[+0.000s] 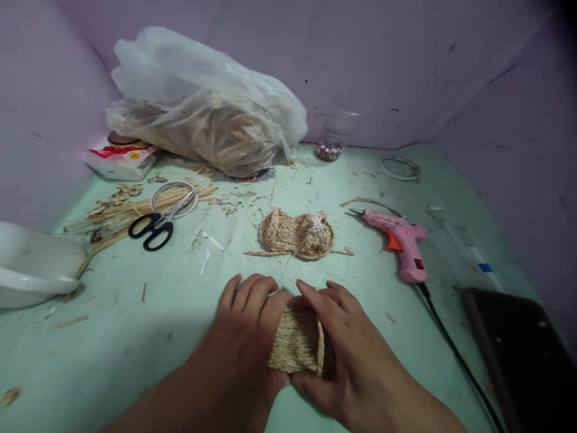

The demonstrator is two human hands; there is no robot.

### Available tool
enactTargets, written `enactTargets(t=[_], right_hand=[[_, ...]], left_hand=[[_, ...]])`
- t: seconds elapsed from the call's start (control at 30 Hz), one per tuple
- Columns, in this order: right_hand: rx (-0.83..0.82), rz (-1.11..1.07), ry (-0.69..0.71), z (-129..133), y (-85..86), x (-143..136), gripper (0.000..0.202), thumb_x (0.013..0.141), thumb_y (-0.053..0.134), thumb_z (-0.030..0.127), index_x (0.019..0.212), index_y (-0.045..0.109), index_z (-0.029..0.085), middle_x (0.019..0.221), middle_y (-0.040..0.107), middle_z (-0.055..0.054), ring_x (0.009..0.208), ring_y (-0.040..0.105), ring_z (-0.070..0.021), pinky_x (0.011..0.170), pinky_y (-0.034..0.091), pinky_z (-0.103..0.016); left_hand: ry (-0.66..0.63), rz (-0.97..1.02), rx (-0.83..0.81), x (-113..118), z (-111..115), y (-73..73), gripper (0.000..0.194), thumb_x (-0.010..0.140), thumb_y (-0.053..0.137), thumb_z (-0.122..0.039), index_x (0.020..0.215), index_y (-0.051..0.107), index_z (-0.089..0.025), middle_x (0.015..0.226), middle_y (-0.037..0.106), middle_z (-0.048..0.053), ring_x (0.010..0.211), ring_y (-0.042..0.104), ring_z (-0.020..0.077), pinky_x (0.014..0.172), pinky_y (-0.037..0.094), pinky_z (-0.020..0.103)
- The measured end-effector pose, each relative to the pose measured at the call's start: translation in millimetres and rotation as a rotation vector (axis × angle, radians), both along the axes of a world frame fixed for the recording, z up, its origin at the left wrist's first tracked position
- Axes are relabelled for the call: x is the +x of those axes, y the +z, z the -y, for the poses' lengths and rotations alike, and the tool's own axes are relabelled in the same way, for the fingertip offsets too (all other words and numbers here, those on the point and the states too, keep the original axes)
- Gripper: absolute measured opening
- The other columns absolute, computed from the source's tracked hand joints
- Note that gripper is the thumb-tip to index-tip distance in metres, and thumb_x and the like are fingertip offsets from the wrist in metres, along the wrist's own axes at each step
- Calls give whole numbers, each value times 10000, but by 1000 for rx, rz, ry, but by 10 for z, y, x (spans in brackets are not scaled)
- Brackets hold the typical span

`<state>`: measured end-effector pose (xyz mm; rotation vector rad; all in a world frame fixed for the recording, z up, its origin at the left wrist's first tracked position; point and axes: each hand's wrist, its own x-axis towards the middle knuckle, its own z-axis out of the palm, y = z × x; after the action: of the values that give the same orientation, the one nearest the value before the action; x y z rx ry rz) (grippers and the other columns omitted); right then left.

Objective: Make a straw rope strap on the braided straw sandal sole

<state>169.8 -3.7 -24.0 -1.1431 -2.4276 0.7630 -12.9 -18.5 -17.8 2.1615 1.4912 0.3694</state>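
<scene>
Fingers (259,291) of the left hand (246,331) and right hand (349,340) clasp a woven strip (295,343) at the near side of the bench (175,294), one edge braided, visible face unbeaded, so seemingly less finished than the beaded piece (293,234) beyond.

Beside the left hand (250,322) I'm seeing open tabletop (175,300); beyond the grip, a woven straw piece (294,233) is blocking; a lane is running between it and the glue gun (409,249); a cord (427,296) is barring the right hand's (345,331) outer side.
</scene>
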Motion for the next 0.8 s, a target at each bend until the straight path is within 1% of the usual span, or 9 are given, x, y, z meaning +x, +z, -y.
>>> enactTargets(t=[0.07, 0.2, 0.27, 0.37, 0.43, 0.5, 0.6, 0.7, 0.8], right_hand=[[-15, -4, 6, 1, -7, -5, 901, 632, 653, 254, 1364, 130, 197, 1142, 535, -112, 1088, 453, -297, 1008, 237, -558], [-8, -18, 14, 16, -40, 7, 908, 667, 651, 269, 1383, 98, 202, 1199, 493, -111, 1140, 420, -279, 1044, 191, -539], [-20, -8, 13, 29, -40, 40, 923, 683, 663, 334, 1393, 88, 204, 1281, 415, -133, 1199, 359, -293, 1039, 222, -523], [-71, 36, 15, 38, -1, 123, 1005, 643, 702, 445, 1405, 88, 216, 1345, 323, -146, 1240, 291, -322, 1003, 302, -490], [-99, 71, 17, 30, 36, 181, 1056, 603, 740, 429, 1408, 86, 233, 1333, 337, -134, 1221, 308, -320, 991, 322, -466], [-113, 91, 15, 14, 60, 222, 1072, 590, 762, 368, 1409, 81, 244, 1304, 377, -116, 1194, 336, -304, 993, 317, -447], [-102, 95, 22, -12, 52, 238, 1069, 592, 766, 325, 1408, 81, 241, 1271, 419, -103, 1180, 345, -296, 1022, 259, -463], [-99, 83, 30, -25, 10, 224, 1080, 578, 773, 348, 1403, 85, 241, 1253, 428, -103, 1168, 355, -298, 1039, 208, -496], [-114, 42, 53, -25, -7, 227, 1085, 573, 761, 443, 1400, 85, 255, 1271, 389, -108, 1182, 344, -303, 1026, 250, -487]], left_hand=[[-7, -5, -18, 0, -9, 48, 648, 522, 682, -256, 1121, 437, -229, 1166, 476, 99, 1108, 390, 313, 1028, 164, 544], [-47, -52, -92, 2, -42, 178, 471, 563, 659, -230, 1007, 503, -209, 1113, 465, 92, 1055, 398, 287, 1010, 198, 525], [-45, -68, -110, 11, -53, 225, 439, 555, 648, -201, 974, 518, -199, 1085, 464, 90, 1031, 398, 281, 999, 213, 519], [-39, -73, -113, 29, -54, 255, 421, 550, 642, -186, 955, 526, -191, 1048, 464, 88, 997, 398, 277, 974, 241, 511], [-36, -77, -103, 35, -49, 253, 412, 552, 651, -201, 946, 528, -192, 1028, 466, 85, 978, 398, 278, 963, 246, 512], [-36, -79, -93, 35, -47, 245, 414, 552, 664, -216, 943, 529, -198, 1019, 466, 82, 972, 398, 280, 960, 243, 514], [-38, -72, -94, 30, -54, 239, 415, 550, 676, -221, 938, 531, -199, 1023, 460, 83, 976, 393, 282, 960, 239, 511], [-42, -74, -107, 28, -65, 248, 408, 554, 675, -222, 934, 531, -187, 1023, 454, 89, 976, 386, 281, 953, 245, 505], [-44, -73, -114, 30, -64, 253, 403, 555, 672, -219, 929, 527, -177, 1012, 452, 91, 960, 387, 273, 946, 253, 500]])
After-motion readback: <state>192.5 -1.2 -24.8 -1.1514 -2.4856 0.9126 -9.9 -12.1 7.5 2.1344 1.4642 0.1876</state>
